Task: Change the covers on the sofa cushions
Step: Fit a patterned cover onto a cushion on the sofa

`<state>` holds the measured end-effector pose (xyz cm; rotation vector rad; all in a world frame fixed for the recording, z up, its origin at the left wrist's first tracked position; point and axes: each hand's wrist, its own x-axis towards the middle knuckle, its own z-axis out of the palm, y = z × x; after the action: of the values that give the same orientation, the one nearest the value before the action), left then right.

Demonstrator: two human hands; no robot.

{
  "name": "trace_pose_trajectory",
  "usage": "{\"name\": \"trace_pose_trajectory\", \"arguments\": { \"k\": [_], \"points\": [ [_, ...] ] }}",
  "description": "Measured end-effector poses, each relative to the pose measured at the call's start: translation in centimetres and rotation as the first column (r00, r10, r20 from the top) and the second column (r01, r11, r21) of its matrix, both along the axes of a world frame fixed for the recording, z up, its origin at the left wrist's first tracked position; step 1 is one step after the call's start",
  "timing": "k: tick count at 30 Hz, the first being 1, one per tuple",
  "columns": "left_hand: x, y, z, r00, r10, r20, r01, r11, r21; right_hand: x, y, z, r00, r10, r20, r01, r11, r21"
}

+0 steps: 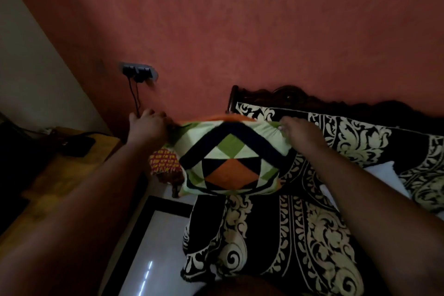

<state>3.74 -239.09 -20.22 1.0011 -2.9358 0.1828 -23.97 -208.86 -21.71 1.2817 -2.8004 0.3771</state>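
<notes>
A square cushion [230,158] in a cover of green, orange, cream and black triangles hangs in front of me above the sofa's left end. My left hand [147,125] grips its upper left corner. My right hand [296,130] pinches its upper right corner. An orange edge shows along the cushion's top between the hands. Below and left of the cushion lies a red and yellow patterned cloth [163,161], partly hidden by it.
The sofa [300,235] wears a black and cream floral throw, with a dark carved wooden back [288,96] against the red wall. A wooden side table [60,170] stands at left. A wall socket [139,71] with hanging cables is above it. Pale tiled floor [156,247] lies between.
</notes>
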Motion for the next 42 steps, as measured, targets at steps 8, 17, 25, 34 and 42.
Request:
{"name": "trace_pose_trajectory", "arguments": {
  "k": [8, 17, 25, 34, 42],
  "points": [
    [-4.2, 2.2, 3.3, 0.998, -0.051, -0.041, 0.048, 0.997, -0.067, -1.9, 3.4, 3.4, 0.993, -0.104, -0.061, 0.102, 0.994, -0.041],
    [-9.6, 5.7, -0.2, 0.992, -0.088, -0.091, 0.093, 0.994, 0.052, -5.1, 9.5, -1.1, 0.984, -0.178, -0.022, 0.176, 0.981, -0.087],
    [-18.7, 9.0, -9.9, 0.985, -0.143, 0.093, 0.126, 0.977, 0.17, -12.9, 14.3, -11.5, 0.958, -0.251, 0.137, 0.246, 0.968, 0.049],
    [-24.7, 11.9, -22.4, 0.947, -0.13, 0.294, 0.025, 0.942, 0.336, -18.8, 17.7, -27.2, 0.904, -0.317, 0.287, 0.275, 0.945, 0.178],
    [-28.2, 9.1, -27.5, 0.92, -0.123, 0.372, -0.016, 0.937, 0.349, -24.1, 13.7, -29.4, 0.892, -0.204, 0.403, 0.056, 0.936, 0.349]
  ]
}}
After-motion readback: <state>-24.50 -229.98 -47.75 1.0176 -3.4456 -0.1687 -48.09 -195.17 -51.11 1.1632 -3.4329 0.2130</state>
